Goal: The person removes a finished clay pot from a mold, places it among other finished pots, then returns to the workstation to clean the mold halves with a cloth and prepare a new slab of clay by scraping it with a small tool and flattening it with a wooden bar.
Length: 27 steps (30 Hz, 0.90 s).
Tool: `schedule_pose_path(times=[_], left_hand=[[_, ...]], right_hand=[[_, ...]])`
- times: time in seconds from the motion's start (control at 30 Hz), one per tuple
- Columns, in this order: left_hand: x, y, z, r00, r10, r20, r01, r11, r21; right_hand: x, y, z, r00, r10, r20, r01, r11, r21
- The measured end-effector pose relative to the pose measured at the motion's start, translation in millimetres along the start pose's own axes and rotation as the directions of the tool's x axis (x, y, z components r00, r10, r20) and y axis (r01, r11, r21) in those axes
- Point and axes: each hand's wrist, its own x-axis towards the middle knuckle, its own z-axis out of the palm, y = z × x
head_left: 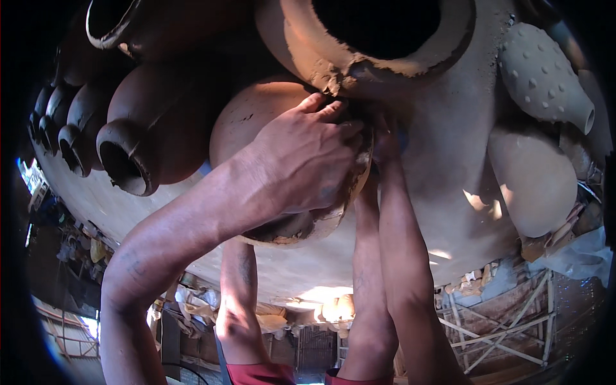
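No packages, labels or signs to be made out anywhere; at 5 o'clock only pale crumpled sheeting [581, 256] beside a rough timber frame [507, 327]

At centre, a round clay pot [256, 112], smooth and tan, lying on its side with the mouth turned toward 6 o'clock; inside dark, contents not visible. Left hand [301, 157] laid across that pot from 8 o'clock, fingers curled and closed over its rim and upper wall, gripping it. Right hand [384, 138] just right of centre, mostly hidden behind the pot's edge and in shadow, pressed where pot meets the mound; cannot tell whether spread or closed

At 12 o'clock, a large jar [378, 48] with a thick, ragged collar of wet grey-brown clay around a wide black opening; nothing seen within. At 9 to 10 o'clock, a row of dark narrow-necked pots [135, 128] stacked on their sides, flared lips pointing down-left, hollow necks black. At 2 o'clock, a pale grey vessel [542, 70] studded with small raised bumps, short neck toward 3 o'clock; below it at 3 o'clock a plain smooth pale pot [532, 179]

All resting on or against a broad domed mound [449, 192] of matte dusty plaster-like clay, sun patches on its right flank. At 6 o'clock, bare legs and red shorts [256, 373]
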Motion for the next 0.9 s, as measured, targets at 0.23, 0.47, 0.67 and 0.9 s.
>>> schedule_pose_path(times=[0.23, 0.47, 0.67, 0.9], left_hand=[[0.9, -0.6, 3.7, 0.992, -0.012, -0.126, 0.007, 0.999, -0.04], [3.6, 3.4, -4.1, 0.998, -0.047, -0.048, 0.043, 0.995, -0.091], [0.3, -0.2, 4.0, 0.996, -0.073, -0.059, 0.067, 0.993, -0.101], [1.3, -1.4, 1.9, 0.997, -0.007, -0.073, 0.006, 1.0, -0.021]], right_hand=[[-10.7, -33.1, -3.0, 0.997, 0.068, 0.02, -0.062, 0.97, -0.235], [0.6, -30.3, -5.8, 0.991, -0.134, 0.016, 0.135, 0.978, -0.157], [6.2, -34.1, -4.9, 0.99, -0.132, 0.044, 0.139, 0.961, -0.238], [-10.4, -12.3, -29.4, 0.987, -0.121, 0.101, 0.15, 0.922, -0.357]])
